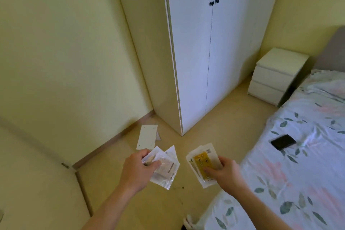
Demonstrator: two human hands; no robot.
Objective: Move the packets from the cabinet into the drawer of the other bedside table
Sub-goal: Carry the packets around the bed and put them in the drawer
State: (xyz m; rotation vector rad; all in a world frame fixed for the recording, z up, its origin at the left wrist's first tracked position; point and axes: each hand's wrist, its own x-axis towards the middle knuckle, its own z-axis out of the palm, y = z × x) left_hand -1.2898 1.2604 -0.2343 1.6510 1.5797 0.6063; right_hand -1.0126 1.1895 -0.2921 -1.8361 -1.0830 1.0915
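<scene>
Both hands are out in front over the floor (186, 209), each holding packets.

Left hand (137, 171): grip closed around a fanned bunch of clear packets (165, 166), thumb on top, fingers curled underneath. Contents look pale and tan; print is too blurred to read.

Right hand (225, 172): grip pinching a second bunch of packets (202, 164), thumb pressed on the yellow card inside the top one, fingers behind. The two bunches are near each other but apart.

Right side: bed (306, 155) with a leaf-print sheet, a black phone (283, 142) lying flat on it.

Just past the hands, a white panel (146, 139) lies on the floor near the skirting of the left wall, in front of the wardrobe corner.

Further back: white wardrobe (211, 46), doors closed, dark knobs.

Far right: white bedside table (276, 75) standing between the wardrobe and the head of the bed, drawers closed. It is well apart from both hands and the packets.
</scene>
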